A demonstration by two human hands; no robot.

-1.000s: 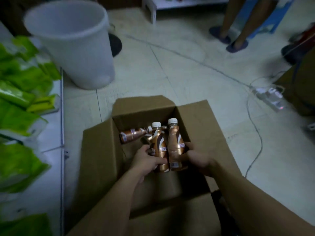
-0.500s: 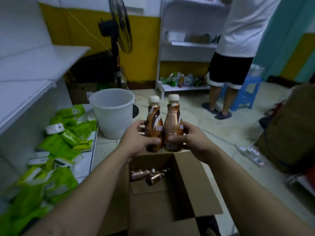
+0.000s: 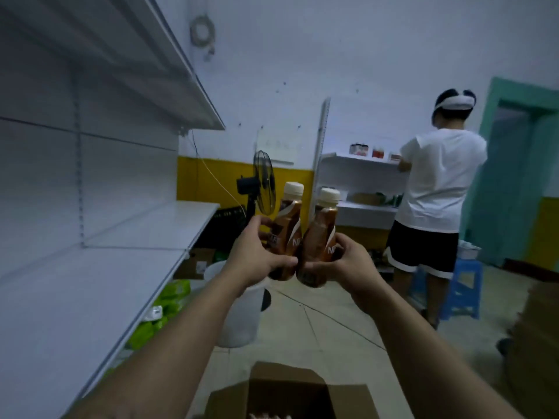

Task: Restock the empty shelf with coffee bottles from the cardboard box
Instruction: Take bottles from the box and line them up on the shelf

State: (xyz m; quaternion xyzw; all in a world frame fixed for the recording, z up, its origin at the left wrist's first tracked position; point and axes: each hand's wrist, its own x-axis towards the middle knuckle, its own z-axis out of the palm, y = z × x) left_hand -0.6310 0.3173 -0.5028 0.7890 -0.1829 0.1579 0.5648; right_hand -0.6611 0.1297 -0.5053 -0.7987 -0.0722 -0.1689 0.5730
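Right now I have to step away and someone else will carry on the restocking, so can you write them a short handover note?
Left hand: holding one coffee bottle upright.
Right hand: holding a second bottle upright; the two touch, raised in front at chest height.
Cardboard box: open on the floor below; contents mostly out of view.
Shelf: to the left, bare, no bottles on it.
Done: two bottles lifted out.
Left: set both on the shelf, then fetch more from the box.

Cardboard box (image 3: 290, 391) cut off at btm edge, contents unclear; bottle labels (image 3: 331, 247) partly hidden by fingers, blurred.
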